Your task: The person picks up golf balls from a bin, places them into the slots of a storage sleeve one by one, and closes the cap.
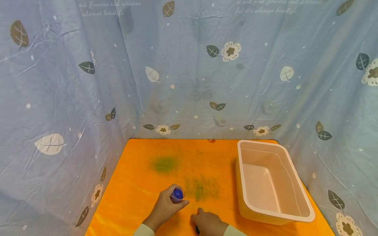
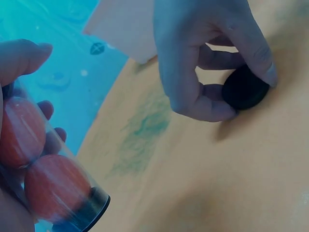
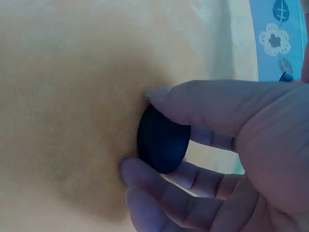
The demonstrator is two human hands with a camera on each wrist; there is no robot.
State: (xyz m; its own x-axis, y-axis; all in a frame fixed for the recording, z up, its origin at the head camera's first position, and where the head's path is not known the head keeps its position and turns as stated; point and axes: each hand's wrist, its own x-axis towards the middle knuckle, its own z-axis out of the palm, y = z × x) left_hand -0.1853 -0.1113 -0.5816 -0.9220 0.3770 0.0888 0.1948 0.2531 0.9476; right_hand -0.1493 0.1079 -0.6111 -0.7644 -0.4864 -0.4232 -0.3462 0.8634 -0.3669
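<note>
My left hand point(image 1: 165, 206) grips a clear plastic tube point(image 2: 52, 145), its open end turned up toward the head camera. A blue ball point(image 1: 178, 194) shows at that end. In the left wrist view two reddish balls point(image 2: 55, 186) sit inside the tube, with a black cap point(image 2: 89, 212) at the lower end. Just to the right, my right hand point(image 1: 210, 223) pinches a round black lid point(image 3: 164, 137) between thumb and fingers, low over the orange tabletop point(image 1: 141, 193). The lid is apart from the tube, tilted on edge in the right wrist view.
A pale pink plastic tub point(image 1: 277, 214) stands on the right side of the table. Green smudges point(image 1: 200, 188) mark the tabletop. A blue curtain point(image 1: 189, 88) with leaves and flowers hangs around the back and both sides.
</note>
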